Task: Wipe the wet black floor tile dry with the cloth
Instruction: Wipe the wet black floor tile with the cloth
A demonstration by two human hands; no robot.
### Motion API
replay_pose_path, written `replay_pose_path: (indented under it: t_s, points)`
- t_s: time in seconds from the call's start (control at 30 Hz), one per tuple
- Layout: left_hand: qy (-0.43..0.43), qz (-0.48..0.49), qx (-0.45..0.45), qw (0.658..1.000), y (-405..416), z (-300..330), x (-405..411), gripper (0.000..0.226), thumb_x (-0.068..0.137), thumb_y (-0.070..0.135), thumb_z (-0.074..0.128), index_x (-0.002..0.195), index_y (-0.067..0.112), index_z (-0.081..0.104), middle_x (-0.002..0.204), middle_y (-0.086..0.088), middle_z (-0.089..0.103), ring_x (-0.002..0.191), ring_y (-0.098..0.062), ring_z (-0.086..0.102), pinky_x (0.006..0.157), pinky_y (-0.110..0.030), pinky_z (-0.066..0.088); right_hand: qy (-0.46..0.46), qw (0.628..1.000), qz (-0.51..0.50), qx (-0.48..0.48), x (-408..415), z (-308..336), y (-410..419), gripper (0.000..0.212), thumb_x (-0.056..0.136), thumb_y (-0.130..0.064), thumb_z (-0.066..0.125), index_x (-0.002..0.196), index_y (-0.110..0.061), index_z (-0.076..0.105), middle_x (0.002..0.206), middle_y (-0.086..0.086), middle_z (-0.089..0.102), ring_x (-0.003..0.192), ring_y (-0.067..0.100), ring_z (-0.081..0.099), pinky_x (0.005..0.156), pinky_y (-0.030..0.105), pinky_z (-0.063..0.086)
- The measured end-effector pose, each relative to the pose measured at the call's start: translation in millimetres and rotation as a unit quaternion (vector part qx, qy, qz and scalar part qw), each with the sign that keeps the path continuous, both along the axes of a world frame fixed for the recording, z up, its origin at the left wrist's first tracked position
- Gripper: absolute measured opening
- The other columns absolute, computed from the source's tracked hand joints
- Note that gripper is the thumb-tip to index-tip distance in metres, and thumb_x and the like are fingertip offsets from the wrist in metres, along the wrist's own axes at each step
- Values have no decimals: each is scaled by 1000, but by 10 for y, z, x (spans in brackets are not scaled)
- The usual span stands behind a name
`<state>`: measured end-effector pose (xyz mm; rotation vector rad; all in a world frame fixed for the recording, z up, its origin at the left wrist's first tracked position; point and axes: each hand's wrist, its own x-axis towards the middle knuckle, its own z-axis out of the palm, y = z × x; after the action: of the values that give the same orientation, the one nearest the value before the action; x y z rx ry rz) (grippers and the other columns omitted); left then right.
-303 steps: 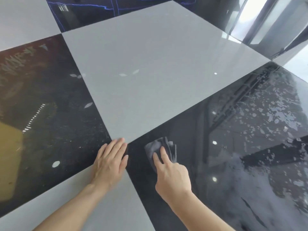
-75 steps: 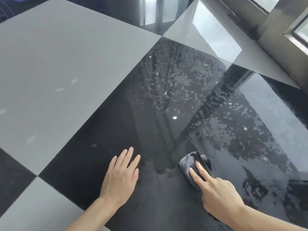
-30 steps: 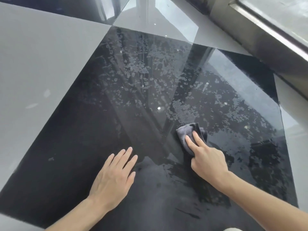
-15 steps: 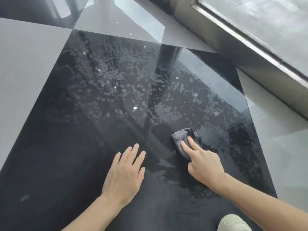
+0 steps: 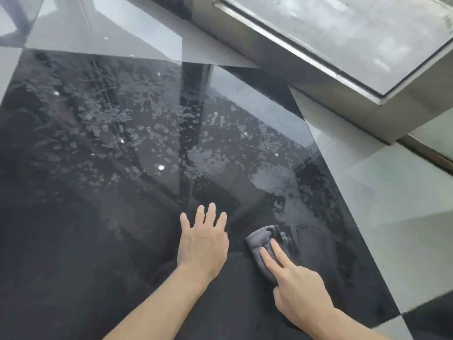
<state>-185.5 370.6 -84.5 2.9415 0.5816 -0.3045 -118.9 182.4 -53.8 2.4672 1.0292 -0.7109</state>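
The cloth (image 5: 263, 244), a small grey wad, is pressed flat against the black floor tile (image 5: 117, 241) by the right hand (image 5: 300, 288) in the lower right of the frame. The grip there is narrow: two fingers (image 5: 277, 253) are laid straight along the top of the cloth, while the rest of the hand is curled behind it, the cloth's rear edge being hidden under the palm. The left hand (image 5: 202, 244) is spread wide and flat on the tile just beside the cloth, to its left, and holds nothing; it appears to serve as a brace.

The coming stroke is judged to turn on where the water lies. Beaded droplets (image 5: 196, 158) are scattered across the upper and middle part of the tile, above the cloth in the frame and away from the person, with wet streaks also close to its right. The lower left of the tile looks matt and dry. The right hand is the nearer one, and a push up the frame would be called for.
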Motion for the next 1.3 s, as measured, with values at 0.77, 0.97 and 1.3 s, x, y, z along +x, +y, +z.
replay_pose_path:
  t_s: [0.77,0.97,1.3]
  points:
    - [10,-120,68,990,-186,372,149,54,50,25,84,101,13,73,101,-15,70,82,-29,67,71,-41,56,-14,988,-11,152,1334,-95,624,72,82,-18,49,147,-27,18,158,-2,9,95,32,62,65,29,35]
    - [18,-119,86,989,-300,347,195,50,91,30,44,139,20,41,143,-9,44,120,-25,48,98,-38,40,-20,992,-9,124,985,-135,-250,77,78,-17,44,148,-30,14,159,-6,3,74,29,64,57,27,33]
    - [-1,-71,42,997,-448,406,48,50,50,24,85,97,15,74,100,-9,72,79,-23,68,63,-32,56,-35,992,-31,116,1008,-182,-378,76,78,-20,42,147,-36,13,158,-10,1,76,25,64,58,25,33]
